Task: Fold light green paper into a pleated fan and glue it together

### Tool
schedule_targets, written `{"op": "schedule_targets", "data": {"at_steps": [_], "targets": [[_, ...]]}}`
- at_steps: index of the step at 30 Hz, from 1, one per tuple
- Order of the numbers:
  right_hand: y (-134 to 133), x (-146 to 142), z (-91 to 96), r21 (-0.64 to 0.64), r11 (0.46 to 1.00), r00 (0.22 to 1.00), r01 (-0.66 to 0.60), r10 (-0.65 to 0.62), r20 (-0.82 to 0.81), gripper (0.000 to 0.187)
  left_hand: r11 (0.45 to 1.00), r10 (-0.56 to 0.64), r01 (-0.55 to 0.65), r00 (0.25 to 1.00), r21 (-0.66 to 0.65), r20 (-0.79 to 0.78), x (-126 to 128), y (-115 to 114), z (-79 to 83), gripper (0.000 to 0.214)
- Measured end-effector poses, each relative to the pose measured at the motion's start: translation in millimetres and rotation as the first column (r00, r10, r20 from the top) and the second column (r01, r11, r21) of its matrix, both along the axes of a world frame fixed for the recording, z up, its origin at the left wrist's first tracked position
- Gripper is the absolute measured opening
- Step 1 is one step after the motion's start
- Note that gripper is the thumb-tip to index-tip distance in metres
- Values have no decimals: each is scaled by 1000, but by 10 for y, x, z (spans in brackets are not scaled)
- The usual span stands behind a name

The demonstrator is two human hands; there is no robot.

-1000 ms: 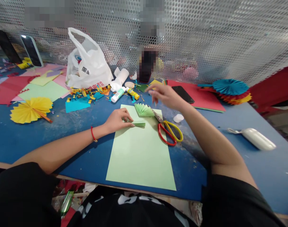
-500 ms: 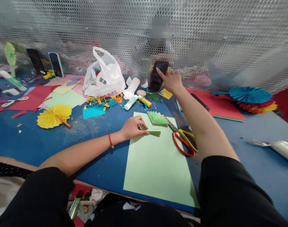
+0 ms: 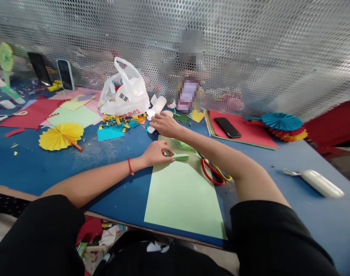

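Note:
Between the thumb and fingers of my left hand (image 3: 158, 154) is a narrow folded strip of green paper (image 3: 181, 157). It is held just above a large light green sheet (image 3: 183, 199). My right hand (image 3: 167, 124) reaches over the glue sticks at the back, its fingers stretched out and bent downward. Only the end of a white glue stick (image 3: 151, 130) shows beneath them; whether they touch it I cannot tell. A pleated green paper fan (image 3: 184, 145) lies on the sheet, partly behind my right forearm. Scissors with red and yellow handles (image 3: 211, 172) rest at the sheet's right edge.
Behind stand a white plastic bag (image 3: 126, 92) and a lit phone (image 3: 188, 94) against the perforated metal screen. A black phone (image 3: 228, 127) lies on red paper (image 3: 249, 132). To the left is a yellow paper fan (image 3: 61, 136); at right, a white pouch-like object (image 3: 321, 183).
My right hand has left the upright phone, moving left and down to the glue sticks. That phone's dark screen is now lit. My left hand still holds the folded paper.

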State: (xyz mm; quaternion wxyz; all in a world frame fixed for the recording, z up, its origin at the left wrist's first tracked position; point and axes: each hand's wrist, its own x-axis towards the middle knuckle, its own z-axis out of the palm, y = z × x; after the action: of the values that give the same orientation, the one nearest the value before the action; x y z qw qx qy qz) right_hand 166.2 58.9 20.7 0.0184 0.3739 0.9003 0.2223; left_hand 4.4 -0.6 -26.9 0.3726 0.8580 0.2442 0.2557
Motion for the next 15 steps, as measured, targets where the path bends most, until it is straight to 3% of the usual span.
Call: {"op": "schedule_targets", "data": {"at_steps": [4,6,8,10,12,15], "targets": [[-69,-11,130,34,998,997,59,-58,-52,35,1000,-10,10,1000,13,6,-6,2,1,19],[-168,35,211,45,991,972,128,-116,-204,29,1000,-22,22,1000,10,10,-9,0,5,19],[-300,103,290,20,982,872,188,-158,-463,27,1000,-26,26,1000,3,14,-9,-1,7,18],[-436,182,360,-45,980,651,195,-164,-741,27,1000,-26,27,1000,-6,16,-6,1,4,18],[-551,264,410,-140,981,322,133,-176,-930,27,1000,-27,28,999,-13,18,0,2,-1,18],[-680,392,423,-325,945,-217,-46,-327,-920,34,1000,-26,26,999,-17,21,4,-4,1,17]]}}
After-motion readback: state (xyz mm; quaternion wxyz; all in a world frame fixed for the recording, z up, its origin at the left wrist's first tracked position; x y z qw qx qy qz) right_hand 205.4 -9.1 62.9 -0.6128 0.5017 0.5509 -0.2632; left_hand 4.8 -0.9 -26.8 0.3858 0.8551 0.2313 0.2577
